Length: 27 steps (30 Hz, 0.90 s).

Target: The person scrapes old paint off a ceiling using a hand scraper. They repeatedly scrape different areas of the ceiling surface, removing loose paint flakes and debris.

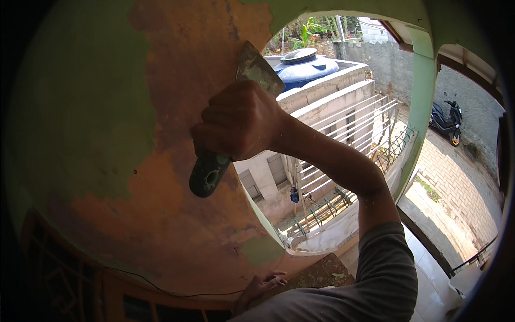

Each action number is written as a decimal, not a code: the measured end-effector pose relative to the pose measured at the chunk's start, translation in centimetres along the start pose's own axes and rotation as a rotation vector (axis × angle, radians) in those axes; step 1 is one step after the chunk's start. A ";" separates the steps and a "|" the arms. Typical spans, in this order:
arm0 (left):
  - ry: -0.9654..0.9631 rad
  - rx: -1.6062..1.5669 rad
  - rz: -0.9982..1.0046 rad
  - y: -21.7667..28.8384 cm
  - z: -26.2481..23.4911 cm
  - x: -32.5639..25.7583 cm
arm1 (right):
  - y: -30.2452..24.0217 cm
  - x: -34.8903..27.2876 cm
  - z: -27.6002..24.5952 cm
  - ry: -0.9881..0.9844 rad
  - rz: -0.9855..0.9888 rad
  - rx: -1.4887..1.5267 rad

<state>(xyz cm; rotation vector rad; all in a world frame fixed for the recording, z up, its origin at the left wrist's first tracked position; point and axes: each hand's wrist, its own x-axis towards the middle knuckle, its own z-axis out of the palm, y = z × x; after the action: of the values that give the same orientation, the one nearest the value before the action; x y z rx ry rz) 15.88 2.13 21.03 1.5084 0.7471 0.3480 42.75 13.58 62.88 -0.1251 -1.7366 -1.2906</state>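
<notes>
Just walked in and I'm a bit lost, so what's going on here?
A person's right hand grips a scraper by its dark handle, blade pointing up at the wall; whether it touches is unclear. The wall shows green paint with large orange-brown patches. The left hand is low down near a brown surface, with nothing visible in it.
</notes>
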 end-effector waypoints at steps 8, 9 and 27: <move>0.039 -0.037 -0.002 -1.0 0.6 -0.2 | -0.2 1.1 -1.6 0.056 0.074 0.079; 0.036 -0.038 -0.007 -1.3 0.6 -0.1 | 0.4 0.8 -1.5 0.058 0.099 0.056; -0.006 0.021 0.009 0.5 1.9 1.8 | 2.6 -0.3 -0.7 -0.055 0.093 0.016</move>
<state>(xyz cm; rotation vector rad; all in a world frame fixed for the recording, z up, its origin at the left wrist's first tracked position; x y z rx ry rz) 18.50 1.90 20.95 1.5324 0.7418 0.3430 44.82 14.26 64.43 -0.2309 -1.7666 -1.2155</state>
